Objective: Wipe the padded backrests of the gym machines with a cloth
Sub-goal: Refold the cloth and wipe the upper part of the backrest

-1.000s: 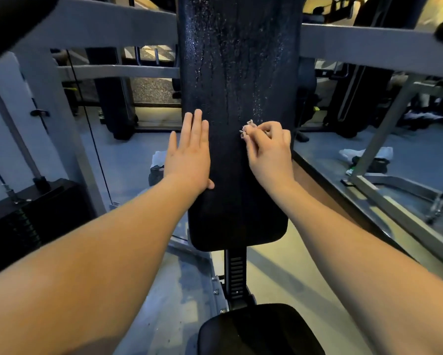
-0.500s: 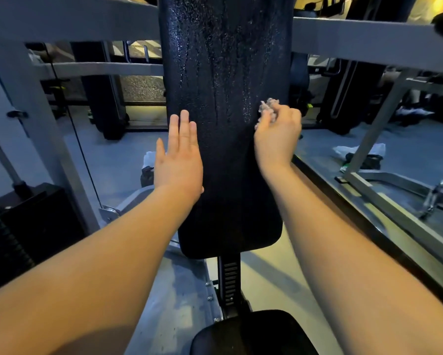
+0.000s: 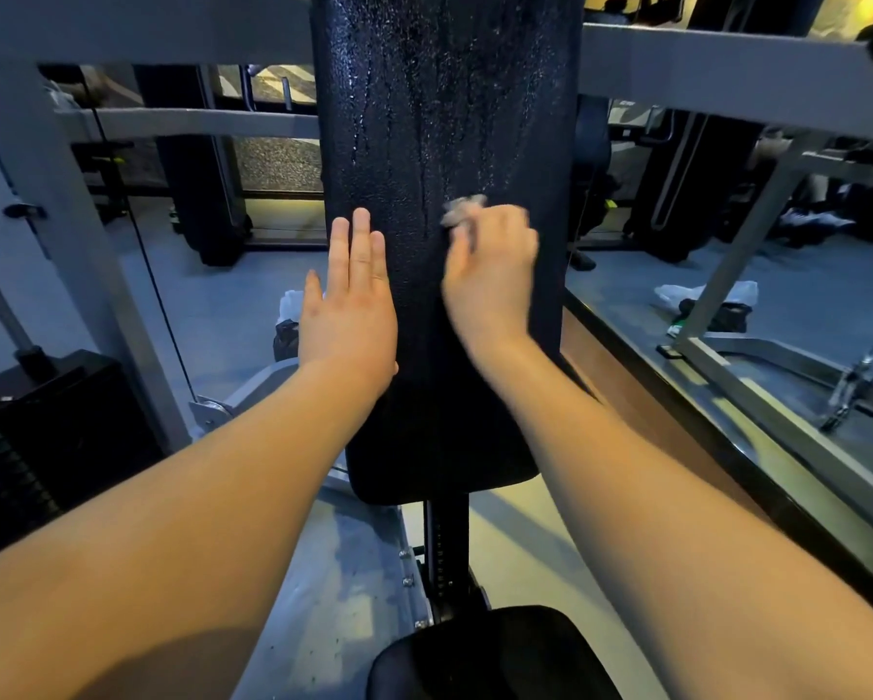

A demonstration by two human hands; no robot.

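Black backrest (image 3: 449, 118) edge under left hand (image 3: 346, 315)

Head camera looks down (closely) at backrest (image 3: 444, 144).

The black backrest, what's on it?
Wet drops speckle the upper part of the backrest. The left hand lies flat on its left edge, and the right hand presses a small crumpled cloth against it. The hands hide the padding beneath and most of the cloth.

The left hand (image 3: 348, 315) and right hand (image 3: 490, 275) are bare; the left forearm (image 3: 197, 497) and right forearm (image 3: 651, 497) are uncovered as far as seen.
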